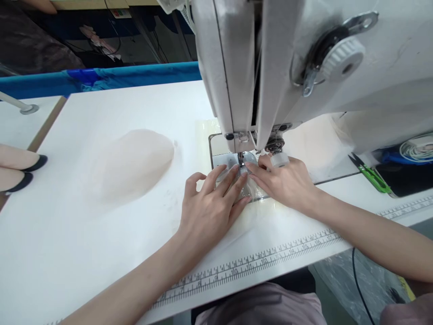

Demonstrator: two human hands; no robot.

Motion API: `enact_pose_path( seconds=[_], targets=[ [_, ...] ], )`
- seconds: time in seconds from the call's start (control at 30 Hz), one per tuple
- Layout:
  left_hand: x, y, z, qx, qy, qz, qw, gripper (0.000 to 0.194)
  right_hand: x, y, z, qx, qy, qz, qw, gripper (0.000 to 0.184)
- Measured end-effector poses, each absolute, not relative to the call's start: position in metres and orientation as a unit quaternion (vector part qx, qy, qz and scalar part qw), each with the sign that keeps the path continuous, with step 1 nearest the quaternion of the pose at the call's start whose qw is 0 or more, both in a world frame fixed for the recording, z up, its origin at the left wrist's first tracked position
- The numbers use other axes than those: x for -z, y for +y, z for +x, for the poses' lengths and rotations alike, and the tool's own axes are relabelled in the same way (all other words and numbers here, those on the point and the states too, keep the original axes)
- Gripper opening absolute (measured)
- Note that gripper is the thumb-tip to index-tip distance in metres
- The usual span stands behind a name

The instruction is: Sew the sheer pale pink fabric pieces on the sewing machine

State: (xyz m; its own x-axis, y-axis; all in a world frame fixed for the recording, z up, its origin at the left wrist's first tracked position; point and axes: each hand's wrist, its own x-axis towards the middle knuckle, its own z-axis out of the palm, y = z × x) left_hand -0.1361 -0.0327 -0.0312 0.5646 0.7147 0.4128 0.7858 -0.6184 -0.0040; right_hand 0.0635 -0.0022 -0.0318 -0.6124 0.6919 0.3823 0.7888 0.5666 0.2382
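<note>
Beside the presser foot (241, 159) of a sewing machine (233, 67), my left hand (213, 203) lies with fingers spread over a small piece of clear, sheer material (246, 193). The thumb and forefinger of my right hand (287, 183) are pressed together on that material, just right of the foot. Fingers cover much of the piece, so its outline is hidden. Beneath it is the metal needle plate (221, 160). A thin beige, rounded fabric piece (135, 167) rests on the white table, left of my left hand.
Green-handled thread snips (372, 174) lie at the right, near a dark flat device (407, 178) and a coiled white cable (419, 148). A ruler strip (237, 271) runs along the table's front edge. Beige pieces with black edging (20, 169) sit at the far left.
</note>
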Motion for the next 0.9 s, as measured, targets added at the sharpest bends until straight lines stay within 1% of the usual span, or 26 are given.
enact_pose_path(
  seconds=[0.27,0.47,0.57,0.63,0.7,0.73,0.77,0.8,0.83,0.87,0.9],
  targets=[
    [0.032,-0.031,-0.137,0.185,-0.431,-0.878,0.093,0.036,0.029,-0.002,0.063,0.201,-0.873,-0.427,0.126,0.026],
    [0.035,-0.027,-0.137,0.18,-0.436,-0.878,0.084,0.038,0.027,-0.001,0.061,0.167,-0.874,-0.444,0.11,0.027],
    [0.031,-0.029,-0.138,0.189,-0.426,-0.881,0.084,0.036,0.021,-0.002,0.064,0.144,-0.876,-0.445,0.118,0.025],
    [0.023,-0.034,-0.14,0.204,-0.406,-0.887,0.085,0.031,0.012,-0.004,0.069,0.093,-0.882,-0.441,0.136,0.023],
    [0.011,-0.043,-0.143,0.209,-0.386,-0.897,0.051,0.025,0.001,-0.006,0.075,-0.014,-0.898,-0.42,0.133,0.018],
    [0.005,-0.047,-0.145,0.198,-0.381,-0.903,0.016,0.026,-0.005,-0.007,0.078,-0.083,-0.907,-0.398,0.113,0.015],
    [0.0,-0.052,-0.146,0.176,-0.378,-0.909,-0.024,0.031,-0.01,-0.007,0.081,-0.142,-0.912,-0.377,0.082,0.014],
    [-0.003,-0.056,-0.147,0.145,-0.376,-0.913,-0.057,0.036,-0.014,-0.007,0.083,-0.183,-0.913,-0.36,0.055,0.013],
    [-0.005,-0.059,-0.148,0.114,-0.377,-0.916,-0.077,0.036,-0.016,-0.007,0.085,-0.207,-0.912,-0.352,0.037,0.009],
    [-0.006,-0.061,-0.148,0.087,-0.381,-0.917,-0.079,0.031,-0.018,-0.007,0.086,-0.219,-0.91,-0.349,0.027,0.006],
    [-0.004,-0.061,-0.147,0.069,-0.386,-0.918,-0.064,0.023,-0.019,-0.007,0.086,-0.226,-0.908,-0.351,0.029,0.006]
  ],
)
